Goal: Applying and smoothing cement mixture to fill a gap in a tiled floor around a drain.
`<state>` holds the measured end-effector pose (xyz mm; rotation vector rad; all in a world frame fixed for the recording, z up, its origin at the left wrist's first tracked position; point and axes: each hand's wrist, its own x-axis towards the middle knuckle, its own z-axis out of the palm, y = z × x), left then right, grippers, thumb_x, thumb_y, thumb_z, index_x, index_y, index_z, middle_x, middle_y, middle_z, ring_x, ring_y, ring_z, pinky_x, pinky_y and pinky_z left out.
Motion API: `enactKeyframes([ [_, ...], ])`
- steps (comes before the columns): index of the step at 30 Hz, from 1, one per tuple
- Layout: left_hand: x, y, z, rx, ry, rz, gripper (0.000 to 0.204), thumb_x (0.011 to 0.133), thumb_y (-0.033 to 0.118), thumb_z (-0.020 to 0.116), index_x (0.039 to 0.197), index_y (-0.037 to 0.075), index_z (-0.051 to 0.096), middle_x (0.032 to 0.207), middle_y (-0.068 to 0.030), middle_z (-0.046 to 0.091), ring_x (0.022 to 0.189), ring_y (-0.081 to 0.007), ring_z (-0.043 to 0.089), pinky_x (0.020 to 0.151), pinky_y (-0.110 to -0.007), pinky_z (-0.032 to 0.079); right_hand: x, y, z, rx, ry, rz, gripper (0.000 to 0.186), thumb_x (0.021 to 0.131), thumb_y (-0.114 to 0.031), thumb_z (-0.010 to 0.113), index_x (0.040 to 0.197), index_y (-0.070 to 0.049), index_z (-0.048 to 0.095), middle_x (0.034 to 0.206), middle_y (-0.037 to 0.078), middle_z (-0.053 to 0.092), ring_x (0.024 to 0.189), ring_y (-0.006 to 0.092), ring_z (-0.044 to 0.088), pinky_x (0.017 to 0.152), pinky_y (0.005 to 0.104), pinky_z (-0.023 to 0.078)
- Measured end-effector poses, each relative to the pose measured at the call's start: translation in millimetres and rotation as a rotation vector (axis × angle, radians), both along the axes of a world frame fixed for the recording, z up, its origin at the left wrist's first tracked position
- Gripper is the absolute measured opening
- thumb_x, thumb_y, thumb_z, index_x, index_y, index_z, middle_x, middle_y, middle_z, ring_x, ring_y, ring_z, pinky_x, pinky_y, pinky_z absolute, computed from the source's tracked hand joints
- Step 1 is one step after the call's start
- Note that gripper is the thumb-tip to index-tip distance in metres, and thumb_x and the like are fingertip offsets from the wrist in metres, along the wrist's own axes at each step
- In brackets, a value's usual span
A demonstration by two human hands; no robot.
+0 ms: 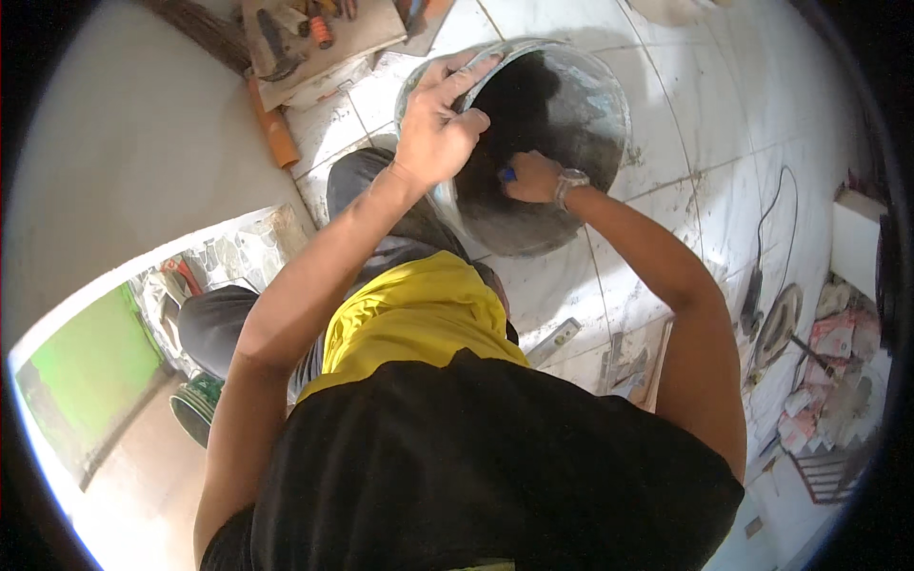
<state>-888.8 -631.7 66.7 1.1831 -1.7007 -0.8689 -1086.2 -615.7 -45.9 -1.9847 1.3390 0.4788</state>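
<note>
Head view. Item: one large grey bucket [592,112], round, wide-mouthed, on the white tiled floor [657,190] in front of the person; mouth facing the camera, inner wall smeared with pale grey residue. Contents: the right hand, plus deep shadow; whatever lies at the bottom cannot be told.

Left hand [438,128]: laid over the bucket's left rim, whitish dust on the skin. Forefinger stretched along the rim, thumb set apart from it over the mouth; remaining fingers partly hidden, their grip cannot be told.

Right hand [533,178]: inside the bucket, fingers curled together around a small blue object [509,175], mostly covered by the fist; kind cannot be told. Wristwatch [571,185] on this wrist.

Further container: one dark green pail [204,392], left of the person, mouth partly visible, contents unclear.

Supports and sundries: wooden board [367,27], upper left, bearing assorted tools, one with an orange part [321,34]; orange block [276,133] just beside it; white box [859,238], far right, contents hidden.
</note>
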Motion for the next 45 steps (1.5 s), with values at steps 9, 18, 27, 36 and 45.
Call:
enactKeyframes([
  [9, 82.1, -34.4, -29.9, 0.173, 0.166, 0.163, 0.043, 0.097, 0.035, 0.056, 0.124, 0.003, 0.062, 0.118, -0.0179, 0.064, 0.115, -0.0258, 0.057, 0.101, -0.033, 0.040, 23.4, -43.6, 88.1, 0.311, -0.179, -0.236, 0.021, 0.069, -0.022, 0.064, 0.067, -0.001, 0.060, 0.054, 0.008, 0.056, 0.045, 0.0186, 0.057, 0.042, 0.0324, 0.045],
  [18, 163.5, -55.9, -87.6, 0.312, 0.284, 0.350, 0.054, 0.100, 0.045, 0.038, 0.130, 0.004, 0.057, 0.127, -0.0201, 0.060, 0.123, -0.0295, 0.053, 0.106, -0.035, 0.036, 41.0, -63.5, 176.4, 0.208, -0.178, -0.217, 0.019, 0.074, -0.021, 0.062, 0.068, -0.003, 0.059, 0.058, 0.004, 0.054, 0.044, 0.0128, 0.051, 0.041, 0.0280, 0.041],
  [27, 184.9, 15.3, -51.7, 0.160, 0.095, 0.549, 0.050, 0.095, 0.025, 0.050, 0.139, 0.000, 0.045, 0.133, -0.0222, 0.055, 0.123, -0.0284, 0.053, 0.106, -0.036, 0.038, 46.7, -64.8, 204.8, 0.164, -0.210, -0.263, 0.016, 0.072, -0.018, 0.060, 0.065, -0.003, 0.057, 0.053, 0.004, 0.051, 0.039, 0.0138, 0.046, 0.040, 0.0286, 0.038],
  [36, 316.6, 253.4, 73.1, 0.313, 0.157, -0.211, 0.047, 0.093, 0.031, 0.063, 0.125, -0.003, 0.059, 0.122, -0.0154, 0.064, 0.114, -0.0242, 0.060, 0.101, -0.035, 0.044, 65.5, -41.5, 187.4, 0.177, -0.180, -0.354, 0.009, 0.071, -0.013, 0.056, 0.069, -0.004, 0.056, 0.053, 0.004, 0.049, 0.038, 0.0138, 0.046, 0.036, 0.0279, 0.036],
  [45, 564.5, 476.0, 105.5, -0.277, 0.528, 1.372, 0.068, 0.084, 0.022, 0.065, 0.147, 0.019, 0.040, 0.097, -0.0123, 0.071, 0.076, -0.0237, 0.065, 0.081, -0.028, 0.053, 123.2, -26.1, 249.7, 0.180, -0.134, -0.243, 0.010, 0.071, -0.010, 0.055, 0.075, 0.000, 0.057, 0.056, 0.004, 0.051, 0.038, 0.0133, 0.047, 0.036, 0.0258, 0.038],
])
